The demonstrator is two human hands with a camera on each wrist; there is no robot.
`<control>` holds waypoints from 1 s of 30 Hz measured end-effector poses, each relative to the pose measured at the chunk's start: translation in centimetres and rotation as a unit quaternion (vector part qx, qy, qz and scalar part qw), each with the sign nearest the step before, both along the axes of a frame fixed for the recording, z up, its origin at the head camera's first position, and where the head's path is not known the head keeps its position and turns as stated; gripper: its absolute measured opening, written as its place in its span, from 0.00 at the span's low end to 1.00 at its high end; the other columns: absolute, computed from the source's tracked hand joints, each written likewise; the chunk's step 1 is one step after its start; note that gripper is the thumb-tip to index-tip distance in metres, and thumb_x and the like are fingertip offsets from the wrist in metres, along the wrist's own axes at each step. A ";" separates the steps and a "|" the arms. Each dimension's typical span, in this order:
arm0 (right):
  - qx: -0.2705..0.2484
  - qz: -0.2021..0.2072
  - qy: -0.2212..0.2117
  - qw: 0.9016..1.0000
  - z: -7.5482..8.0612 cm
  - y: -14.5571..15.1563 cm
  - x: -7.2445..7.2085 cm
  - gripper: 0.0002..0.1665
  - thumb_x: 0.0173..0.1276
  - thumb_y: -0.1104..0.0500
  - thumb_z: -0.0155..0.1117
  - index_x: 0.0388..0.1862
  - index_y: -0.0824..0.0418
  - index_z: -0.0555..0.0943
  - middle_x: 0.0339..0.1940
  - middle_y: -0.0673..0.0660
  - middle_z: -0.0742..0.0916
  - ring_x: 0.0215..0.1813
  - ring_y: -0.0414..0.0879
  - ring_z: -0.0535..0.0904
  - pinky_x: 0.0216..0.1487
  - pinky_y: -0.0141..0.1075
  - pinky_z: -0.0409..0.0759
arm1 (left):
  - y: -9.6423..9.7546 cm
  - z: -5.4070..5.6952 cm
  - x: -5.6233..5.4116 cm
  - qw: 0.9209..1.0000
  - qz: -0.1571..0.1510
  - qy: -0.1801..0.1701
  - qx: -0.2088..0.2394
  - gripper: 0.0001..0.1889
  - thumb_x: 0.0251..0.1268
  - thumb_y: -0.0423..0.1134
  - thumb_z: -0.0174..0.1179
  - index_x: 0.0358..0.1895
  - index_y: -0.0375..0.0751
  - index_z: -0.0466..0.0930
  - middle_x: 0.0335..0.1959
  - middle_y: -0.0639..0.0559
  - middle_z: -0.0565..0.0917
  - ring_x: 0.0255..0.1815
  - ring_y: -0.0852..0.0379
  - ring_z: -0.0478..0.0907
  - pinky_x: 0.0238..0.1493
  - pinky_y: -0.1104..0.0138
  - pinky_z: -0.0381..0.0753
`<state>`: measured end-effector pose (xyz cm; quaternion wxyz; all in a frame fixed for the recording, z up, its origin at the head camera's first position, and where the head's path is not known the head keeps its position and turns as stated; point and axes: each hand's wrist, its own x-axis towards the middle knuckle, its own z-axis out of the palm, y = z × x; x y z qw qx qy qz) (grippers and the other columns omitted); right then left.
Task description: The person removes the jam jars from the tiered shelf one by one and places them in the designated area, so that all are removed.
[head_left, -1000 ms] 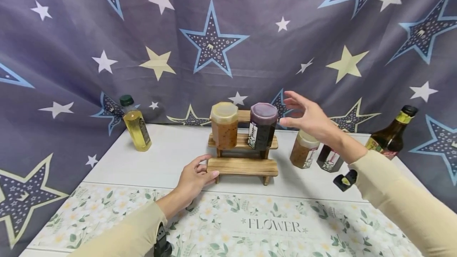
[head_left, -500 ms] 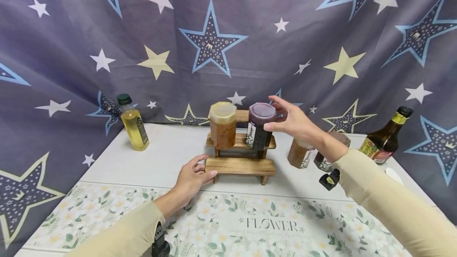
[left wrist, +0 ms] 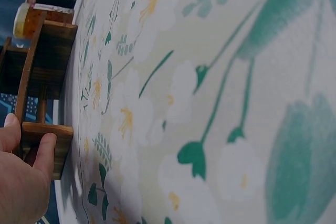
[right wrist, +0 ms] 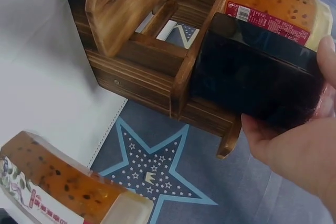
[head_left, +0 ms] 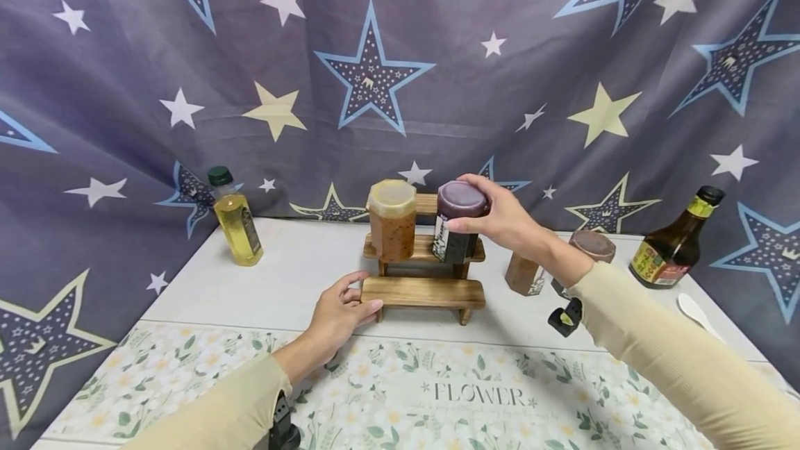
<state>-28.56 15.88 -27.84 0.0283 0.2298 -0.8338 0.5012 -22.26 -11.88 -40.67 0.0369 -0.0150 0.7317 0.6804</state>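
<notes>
A stepped wooden rack stands mid-table, its tiers rising toward the back. The left hand pinches the left end of its lowest shelf; in the left wrist view, thumb and finger sit on either side of that shelf end. On the middle tier, a dark jar with a purple lid stands upright. The right hand grips it near the lid from the right, thumb in front. In the right wrist view the dark jar sits against an orange seeded jar, which has a pale yellow lid.
Right of the rack, another orange jar and a dark jar stand partly behind the right forearm. Beyond are a brown sauce bottle and a white spoon. A yellow oil bottle stands left. A starry curtain hangs behind.
The right hand has moved left from beside the dark jar and closed round its upper part. The left hand has stayed on the rack's lowest shelf.
</notes>
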 end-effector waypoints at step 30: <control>-0.029 -0.048 0.021 0.998 0.8 2.5 1.3 0.36 0.54 0.54 0.78 0.60 0.56 0.74 0.52 0.56 0.81 0.51 0.45 0.77 0.48 0.27 0.80 | -0.1 -0.2 -0.3 1.000 -0.017 0.007 0.006 0.32 0.58 0.27 0.66 0.67 0.42 0.68 0.39 0.43 0.82 0.38 0.50 0.82 0.47 0.62 0.88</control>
